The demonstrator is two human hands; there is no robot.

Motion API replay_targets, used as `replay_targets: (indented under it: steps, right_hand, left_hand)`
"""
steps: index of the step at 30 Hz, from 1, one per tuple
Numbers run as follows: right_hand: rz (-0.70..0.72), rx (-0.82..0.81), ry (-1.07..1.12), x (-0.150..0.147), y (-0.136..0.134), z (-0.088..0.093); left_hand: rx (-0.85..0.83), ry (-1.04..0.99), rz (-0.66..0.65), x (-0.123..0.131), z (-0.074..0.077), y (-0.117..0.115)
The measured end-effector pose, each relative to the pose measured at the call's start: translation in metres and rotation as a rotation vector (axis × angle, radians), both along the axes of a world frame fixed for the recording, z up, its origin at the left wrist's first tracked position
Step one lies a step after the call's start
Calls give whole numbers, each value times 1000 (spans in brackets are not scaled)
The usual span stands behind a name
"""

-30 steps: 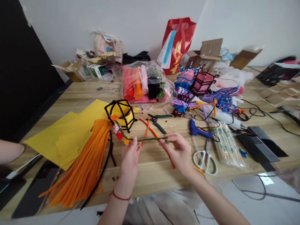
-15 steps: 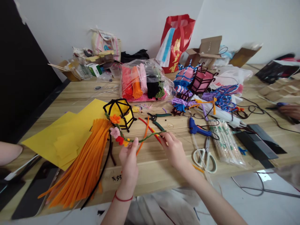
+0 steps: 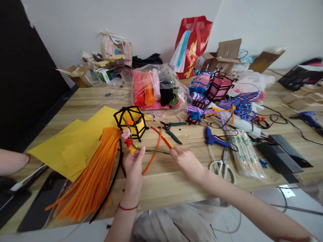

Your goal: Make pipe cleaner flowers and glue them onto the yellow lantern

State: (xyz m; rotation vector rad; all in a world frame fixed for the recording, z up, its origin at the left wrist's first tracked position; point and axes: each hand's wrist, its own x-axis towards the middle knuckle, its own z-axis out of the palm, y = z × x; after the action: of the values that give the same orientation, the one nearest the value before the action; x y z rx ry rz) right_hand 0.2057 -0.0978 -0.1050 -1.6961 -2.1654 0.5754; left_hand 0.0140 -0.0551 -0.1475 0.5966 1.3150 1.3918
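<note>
My left hand (image 3: pixel 133 168) pinches a green pipe-cleaner stem (image 3: pixel 153 151) near its flowered end, where small orange, pink, red and yellow flowers (image 3: pixel 127 137) are strung. My right hand (image 3: pixel 185 161) pinches the same stem's other end, so it stretches between both hands just above the wooden table (image 3: pixel 164 185). The flowered end reaches up against a black-framed yellow lantern (image 3: pixel 130 121). Orange and red pipe cleaners (image 3: pixel 157 141) lie crossed under the stem.
A sheaf of orange pipe cleaners (image 3: pixel 93 178) and yellow paper sheets (image 3: pixel 73 144) lie to the left. Green-handled pliers (image 3: pixel 171 129), a blue glue gun (image 3: pixel 214 139), scissors (image 3: pixel 223 166) and bagged sticks (image 3: pixel 243 154) are to the right. Another person's arm (image 3: pixel 12 161) rests at the left edge.
The stem between my hands went from level to arched and back to a shorter straight span. My right hand drew left and nearer me; the flowered end swung up toward the lantern.
</note>
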Motion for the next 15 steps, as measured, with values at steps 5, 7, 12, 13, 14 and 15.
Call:
replay_targets:
  steps: [5, 7, 12, 13, 14, 15]
  right_hand:
    - [96, -228, 344, 2, -5, -6]
    - [143, -319, 462, 1, -7, -6]
    - [155, -759, 1109, -4, -22, 13]
    - [152, -808, 1213, -5, -26, 17]
    - [161, -816, 1285, -5, -29, 21]
    - [173, -804, 1341, -5, -32, 22]
  left_hand:
    - [-23, -45, -56, -14, -7, 8]
    - [-39, -82, -111, -19, -8, 9]
    - [-50, -241, -282, -23, 3, 3]
    - [-48, -271, -299, -22, 6, 1]
    - [-47, -296, -308, -22, 8, -1]
    - [-46, -315, -306, -21, 11, -3]
